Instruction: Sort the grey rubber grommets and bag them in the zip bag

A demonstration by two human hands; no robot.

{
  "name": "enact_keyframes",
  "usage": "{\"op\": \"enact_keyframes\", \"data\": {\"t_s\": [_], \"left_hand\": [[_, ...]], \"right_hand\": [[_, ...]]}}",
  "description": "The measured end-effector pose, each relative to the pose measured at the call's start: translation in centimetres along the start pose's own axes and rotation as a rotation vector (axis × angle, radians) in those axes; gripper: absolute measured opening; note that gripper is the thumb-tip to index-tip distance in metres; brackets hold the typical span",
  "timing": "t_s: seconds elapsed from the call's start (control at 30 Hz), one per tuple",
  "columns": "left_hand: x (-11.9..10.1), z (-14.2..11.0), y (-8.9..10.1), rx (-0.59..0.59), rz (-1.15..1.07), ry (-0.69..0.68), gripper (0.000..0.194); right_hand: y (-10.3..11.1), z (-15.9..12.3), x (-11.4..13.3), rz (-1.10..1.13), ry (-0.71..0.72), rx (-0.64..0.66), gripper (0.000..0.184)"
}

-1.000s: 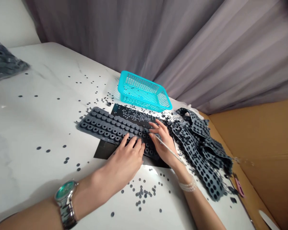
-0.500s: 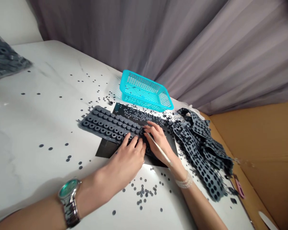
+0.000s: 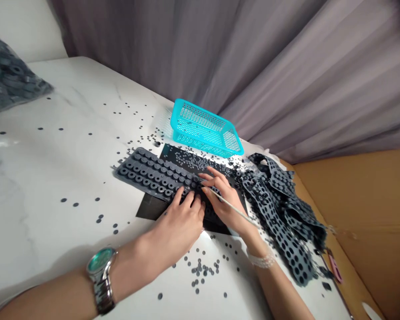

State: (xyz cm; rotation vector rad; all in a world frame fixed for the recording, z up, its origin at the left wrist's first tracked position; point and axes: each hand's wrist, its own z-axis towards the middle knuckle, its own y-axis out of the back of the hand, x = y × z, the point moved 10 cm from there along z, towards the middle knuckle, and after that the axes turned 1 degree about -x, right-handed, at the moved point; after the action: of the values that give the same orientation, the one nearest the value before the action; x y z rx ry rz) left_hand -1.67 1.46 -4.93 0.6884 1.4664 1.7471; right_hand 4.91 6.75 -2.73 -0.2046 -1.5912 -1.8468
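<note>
A dark grey rubber sheet (image 3: pixel 153 173) with rows of raised round rings lies slantwise across a flat black mat (image 3: pixel 150 207). My left hand (image 3: pixel 177 231) rests on the sheet's near edge, palm down, fingers stretched out. Just right of it, my right hand (image 3: pixel 225 202) pinches a thin whitish stick (image 3: pixel 235 208) between thumb and fingers. The stick slants back over the wrist, and its working tip is hidden by the fingers. Beneath both hands the right part of the sheet is largely covered. Many small dark discs (image 3: pixel 186 160) are strewn on the mat's far part.
Behind the mat stands a turquoise mesh basket (image 3: pixel 205 129). Perforated grey rubber sheets (image 3: pixel 283 222) are heaped at right, near a pink-handled tool (image 3: pixel 335 266) and cardboard (image 3: pixel 363 195). A clear bag of dark parts (image 3: pixel 13 78) sits far left. Loose discs (image 3: pixel 200 269) dot the white table (image 3: pixel 36 178).
My right hand moved left along the sheet, then lifted its fingers slightly, with the stick tilting lower. My left hand stays on the sheet. The whole view has shifted a little.
</note>
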Motion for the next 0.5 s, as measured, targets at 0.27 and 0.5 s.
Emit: {"op": "enact_keyframes", "data": {"t_s": [0.27, 0.5], "left_hand": [[-0.29, -0.23, -0.24, -0.061, 0.034, -0.014, 0.045], [-0.23, -0.11, 0.04, -0.063, 0.046, -0.002, 0.045]], "right_hand": [[-1.07, 0.12, -0.33, -0.010, 0.004, 0.025, 0.010], [-0.61, 0.29, -0.11, 0.045, 0.012, 0.011, 0.009]]}}
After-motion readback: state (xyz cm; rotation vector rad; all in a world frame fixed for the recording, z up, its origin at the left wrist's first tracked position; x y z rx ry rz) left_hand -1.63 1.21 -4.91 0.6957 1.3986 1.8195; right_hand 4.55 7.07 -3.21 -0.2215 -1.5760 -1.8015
